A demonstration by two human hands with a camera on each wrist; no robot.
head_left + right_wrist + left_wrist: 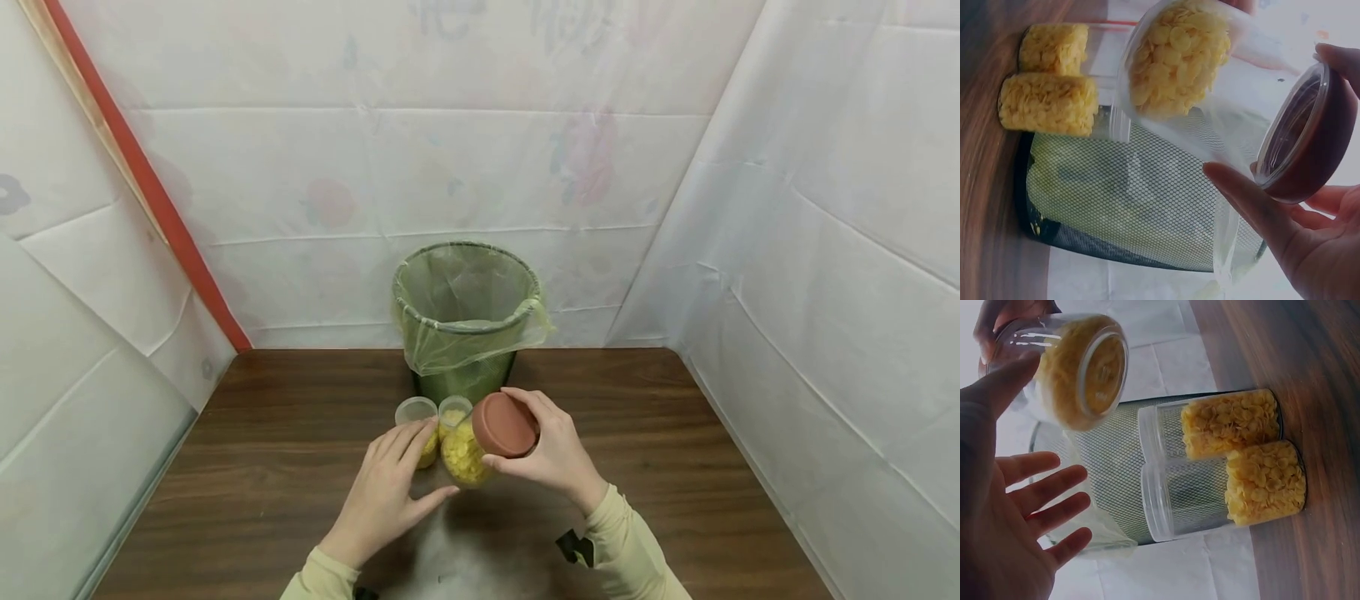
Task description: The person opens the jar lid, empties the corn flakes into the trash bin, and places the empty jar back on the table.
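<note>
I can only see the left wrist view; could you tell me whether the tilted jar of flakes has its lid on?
Observer: Yes. The head view shows a reddish-brown lid closed on the jar.
Operator: Thank you. Which hand holds it, and where?
Observer: The right hand grips the jar at its lid end, with the fingers curled round the lid.
Operator: And where does the mesh bin stand on the table?
Observer: The bin stands at the far edge of the table, midway across it, right behind the two small containers.
</note>
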